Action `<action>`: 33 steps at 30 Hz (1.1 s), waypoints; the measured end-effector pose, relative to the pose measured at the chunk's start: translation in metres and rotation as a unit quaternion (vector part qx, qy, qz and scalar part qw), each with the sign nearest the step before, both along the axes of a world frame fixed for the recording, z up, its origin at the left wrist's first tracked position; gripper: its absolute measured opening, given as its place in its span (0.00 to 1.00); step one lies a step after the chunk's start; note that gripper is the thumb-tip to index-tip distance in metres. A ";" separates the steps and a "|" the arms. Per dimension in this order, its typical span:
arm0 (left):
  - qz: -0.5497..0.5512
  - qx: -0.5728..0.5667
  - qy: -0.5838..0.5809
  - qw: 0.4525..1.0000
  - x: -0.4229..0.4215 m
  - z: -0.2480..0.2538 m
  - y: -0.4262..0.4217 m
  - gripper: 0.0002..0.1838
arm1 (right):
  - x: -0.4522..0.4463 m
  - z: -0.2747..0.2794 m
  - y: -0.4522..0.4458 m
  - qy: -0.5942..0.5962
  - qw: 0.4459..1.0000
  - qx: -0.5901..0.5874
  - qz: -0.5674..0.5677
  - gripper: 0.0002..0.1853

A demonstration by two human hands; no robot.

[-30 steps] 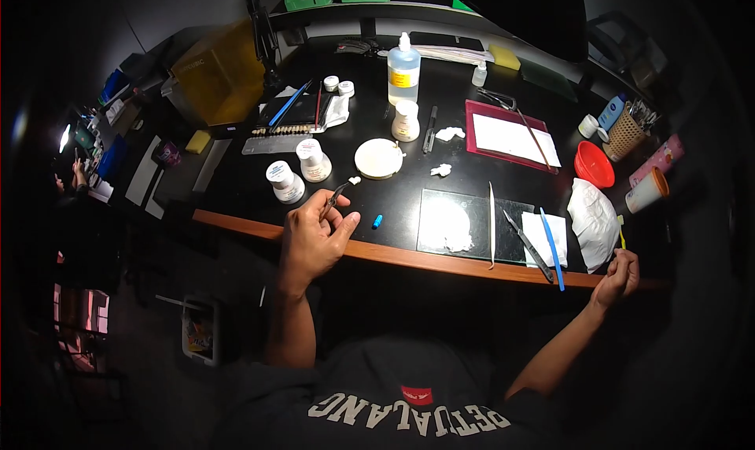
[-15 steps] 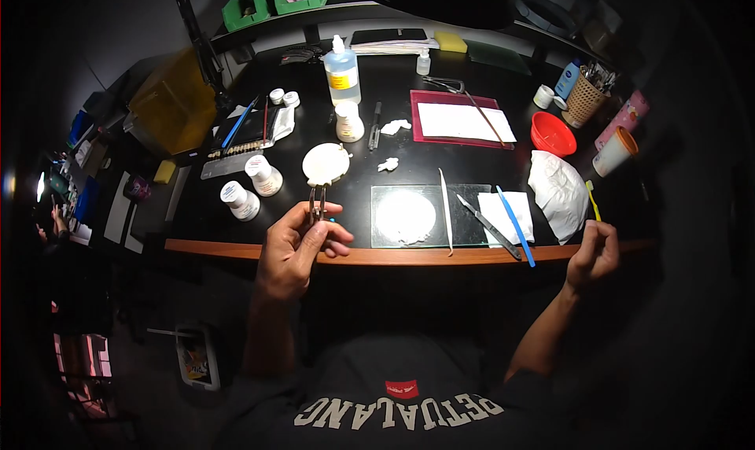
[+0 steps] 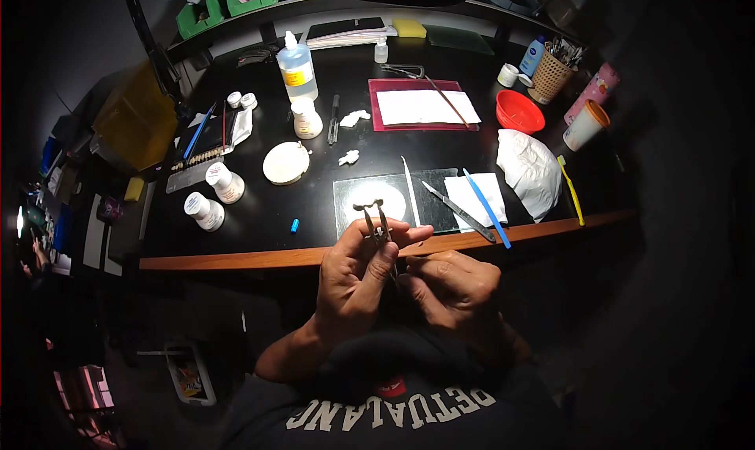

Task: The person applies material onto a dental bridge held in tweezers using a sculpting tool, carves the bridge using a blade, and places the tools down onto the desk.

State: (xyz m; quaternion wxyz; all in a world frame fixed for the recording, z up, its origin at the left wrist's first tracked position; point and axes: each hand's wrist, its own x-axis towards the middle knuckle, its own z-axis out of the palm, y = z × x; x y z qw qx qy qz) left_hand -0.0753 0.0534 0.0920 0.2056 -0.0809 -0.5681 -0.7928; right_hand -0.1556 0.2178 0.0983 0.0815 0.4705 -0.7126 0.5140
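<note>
In my left hand (image 3: 354, 281) is a slim two-pronged metal tool (image 3: 374, 223), pinched between thumb and fingers with its prongs pointing up. A small dark piece shows at the prong tips; I cannot make out its kind. My right hand (image 3: 456, 289) is closed beside it, fingertips close to the tool's lower end; what they grip is hidden. Beyond the prongs lies a glass slab (image 3: 350, 186) with a bright round glare. A white pointed tool (image 3: 411, 190), a scalpel-like knife (image 3: 460, 212) and a blue stick (image 3: 486, 208) lie right of it.
White jars (image 3: 226, 182), a round pale dish (image 3: 286, 164) and a clear bottle (image 3: 296, 76) stand at left. A small blue piece (image 3: 295, 226) lies near the wooden edge (image 3: 236, 260). Rightward are a yellow toothbrush (image 3: 572, 192), crumpled white tissue (image 3: 528, 175) and a red bowl (image 3: 520, 112).
My left hand has moved right and down with the metal tool, away from the round dish. My right hand has left the yellow toothbrush and come in beside the left. The view has shifted.
</note>
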 end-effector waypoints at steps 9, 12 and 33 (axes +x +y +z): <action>0.080 -0.007 -0.017 0.997 0.000 -0.003 0.010 0.13 | 0.012 -0.004 -0.016 0.064 0.997 -0.014 -0.035 0.12; 0.084 -0.003 -0.026 0.996 0.000 -0.002 0.011 0.14 | 0.016 0.000 -0.021 0.066 0.996 -0.019 -0.053 0.13; 0.163 -0.060 -0.046 0.984 0.067 -0.016 -0.039 0.28 | -0.049 -0.005 0.001 -0.037 0.977 0.126 -0.171 0.09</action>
